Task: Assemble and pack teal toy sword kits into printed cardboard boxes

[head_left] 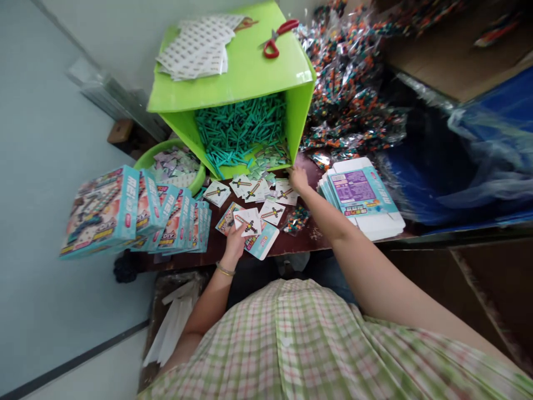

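Note:
My left hand (234, 240) holds a white card printed with a sword picture (247, 222), over a flattened teal box (261, 243) at the table's near edge. My right hand (298, 179) reaches forward to the mouth of the tipped green bin (250, 78), fingers curled over the small grey pieces (270, 158) spilling beside the teal sticks (237, 130); what it grips is hidden. Several more sword cards (254, 191) lie spread between my hands. A small bag of coloured beads (296, 218) rests by my right forearm.
A row of finished teal boxes (137, 214) stands at left. A green bowl (175, 164) holds grey pieces. Flat box blanks (362, 194) are stacked at right. Bead bags (353, 94) pile behind. Red scissors (277, 38) and sticker sheets (197, 47) lie on the bin.

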Tool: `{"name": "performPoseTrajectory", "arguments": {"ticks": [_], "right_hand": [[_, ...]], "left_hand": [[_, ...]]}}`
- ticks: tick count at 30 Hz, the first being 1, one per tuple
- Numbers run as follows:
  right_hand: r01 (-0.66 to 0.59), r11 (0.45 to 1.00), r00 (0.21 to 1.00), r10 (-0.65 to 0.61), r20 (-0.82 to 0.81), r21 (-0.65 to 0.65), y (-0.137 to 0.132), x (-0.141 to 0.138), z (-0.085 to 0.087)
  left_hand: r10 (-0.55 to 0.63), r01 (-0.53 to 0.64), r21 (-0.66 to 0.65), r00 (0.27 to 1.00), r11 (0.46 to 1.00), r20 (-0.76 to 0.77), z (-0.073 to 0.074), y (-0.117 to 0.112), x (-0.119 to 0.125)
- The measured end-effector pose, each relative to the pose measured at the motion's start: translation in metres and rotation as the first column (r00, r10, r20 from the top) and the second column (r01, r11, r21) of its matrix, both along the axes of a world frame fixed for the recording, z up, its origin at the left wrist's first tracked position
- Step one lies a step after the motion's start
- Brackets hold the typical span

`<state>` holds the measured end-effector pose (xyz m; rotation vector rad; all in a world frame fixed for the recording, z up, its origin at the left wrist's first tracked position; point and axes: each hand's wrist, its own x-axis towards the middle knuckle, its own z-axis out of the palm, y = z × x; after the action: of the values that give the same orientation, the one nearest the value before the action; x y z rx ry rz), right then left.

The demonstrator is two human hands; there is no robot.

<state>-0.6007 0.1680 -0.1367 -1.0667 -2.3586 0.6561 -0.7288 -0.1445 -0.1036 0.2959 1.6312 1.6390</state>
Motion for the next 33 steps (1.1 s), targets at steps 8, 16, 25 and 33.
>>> {"name": "performPoseTrajectory", "arguments": {"ticks": [8,16,25,33], "right_hand": [[0.011,0.892,0.938,-0.166,-0.304,-0.453,-0.063,0.007,0.006],[-0.188,0.778,0.865,-0.157,-0.476,-0.599,-0.173,0.049,0.005],[0.024,0.768,0.748,-0.439,-0.498,-0.64,-0.141,0.149,0.032],[-0.376,0.921,0.671,0.193,-0.716,-0.105,-0.177,0.119,0.128]], "left_hand": [[-0.01,-0.006,-0.077,0.978,0.997,-0.206,-0.01,-0.002,-0.007],[-0.356,0.319,-0.189,0.625,0.929,-0.695,-0.009,-0.018,0.028],[-0.493,0.456,-0.336,0.287,0.824,-0.822,0.006,-0.061,0.02],[-0.348,0.33,-0.18,0.574,0.927,-0.741,0.115,-0.013,-0.024]]}}
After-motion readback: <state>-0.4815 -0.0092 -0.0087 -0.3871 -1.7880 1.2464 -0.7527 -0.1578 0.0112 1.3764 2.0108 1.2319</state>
